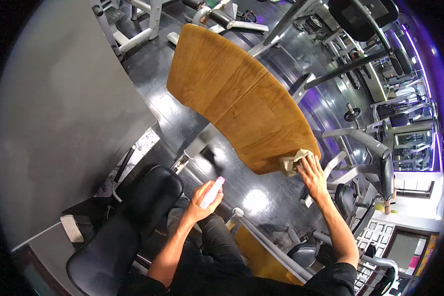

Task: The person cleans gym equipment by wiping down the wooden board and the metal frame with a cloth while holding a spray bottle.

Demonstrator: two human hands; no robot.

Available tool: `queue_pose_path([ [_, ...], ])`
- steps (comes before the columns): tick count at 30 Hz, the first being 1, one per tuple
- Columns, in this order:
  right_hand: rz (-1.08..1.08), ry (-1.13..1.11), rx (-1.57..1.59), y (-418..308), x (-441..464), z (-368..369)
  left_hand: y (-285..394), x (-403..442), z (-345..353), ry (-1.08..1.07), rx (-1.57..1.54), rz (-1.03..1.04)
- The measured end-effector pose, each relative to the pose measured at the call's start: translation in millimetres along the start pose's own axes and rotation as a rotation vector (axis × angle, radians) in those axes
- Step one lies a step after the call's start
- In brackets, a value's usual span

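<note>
Smooth grey covers the broad panel at far left, with a black padded chair below it. Next comes the left hand, its fingers wrapped closed around a small, slim white bottle with a pink tip; the bottle's long axis slants from lower left to upper right, the pink end pointing away from the body, and whether it carries a label cannot be told. Beyond stands the curved wooden surface, warm brown and grained, with a seam crossing it and small dark marks near its inner edge. Its long axis runs from upper left to lower right, the hollow side facing the person. On its lower right end lies a crumpled beige cloth, folds bunched, under the right hand, which is partly open with fingers stretched over the cloth. Gym machines fill the far right.
</note>
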State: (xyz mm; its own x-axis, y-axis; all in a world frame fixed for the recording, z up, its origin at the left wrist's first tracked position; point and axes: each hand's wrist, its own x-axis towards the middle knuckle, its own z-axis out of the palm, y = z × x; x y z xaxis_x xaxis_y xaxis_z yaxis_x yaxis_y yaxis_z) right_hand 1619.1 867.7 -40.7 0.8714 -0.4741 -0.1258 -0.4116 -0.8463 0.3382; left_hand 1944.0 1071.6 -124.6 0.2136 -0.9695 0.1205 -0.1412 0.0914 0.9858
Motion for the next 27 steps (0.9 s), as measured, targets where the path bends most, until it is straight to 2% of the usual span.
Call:
queue_pose_path([
  [2,-0.033,-0.015,-0.031,-3,6,-6,1,1,0,0.009,0.024,0.023],
  [4,-0.196,0.030,0.026,0,27,-2,1,-1,0,-0.001,0.054,-0.010],
  [8,-0.371,0.295,0.006,17,117,-19,-5,-4,3,0.044,0.058,0.037],
  [10,-0.359,0.363,0.020,28,166,-41,1,-5,1,0.058,0.036,0.010],
  [11,-0.319,0.329,-0.037,27,186,-61,2,-4,1,0.068,0.011,-0.006],
  [12,-0.238,0.386,-0.086,26,202,-67,2,-4,1,0.068,0.008,-0.006],
  [15,-0.213,0.388,0.018,16,194,-42,1,-4,-1,0.064,0.008,-0.079],
  [18,-0.047,0.192,0.192,-3,130,17,-3,-2,0,0.085,0.023,0.000],
  [20,-0.134,0.051,0.024,-18,76,31,-1,-1,0,0.069,0.003,-0.019],
  [22,-0.091,-0.132,0.135,-29,18,82,-1,-4,3,0.054,-0.019,-0.041],
  [26,-0.255,-0.207,0.205,-26,-4,82,-9,-10,13,0.001,-0.063,-0.085],
  [27,-0.319,-0.229,0.126,-23,22,52,-12,-11,14,-0.001,-0.061,-0.065],
])
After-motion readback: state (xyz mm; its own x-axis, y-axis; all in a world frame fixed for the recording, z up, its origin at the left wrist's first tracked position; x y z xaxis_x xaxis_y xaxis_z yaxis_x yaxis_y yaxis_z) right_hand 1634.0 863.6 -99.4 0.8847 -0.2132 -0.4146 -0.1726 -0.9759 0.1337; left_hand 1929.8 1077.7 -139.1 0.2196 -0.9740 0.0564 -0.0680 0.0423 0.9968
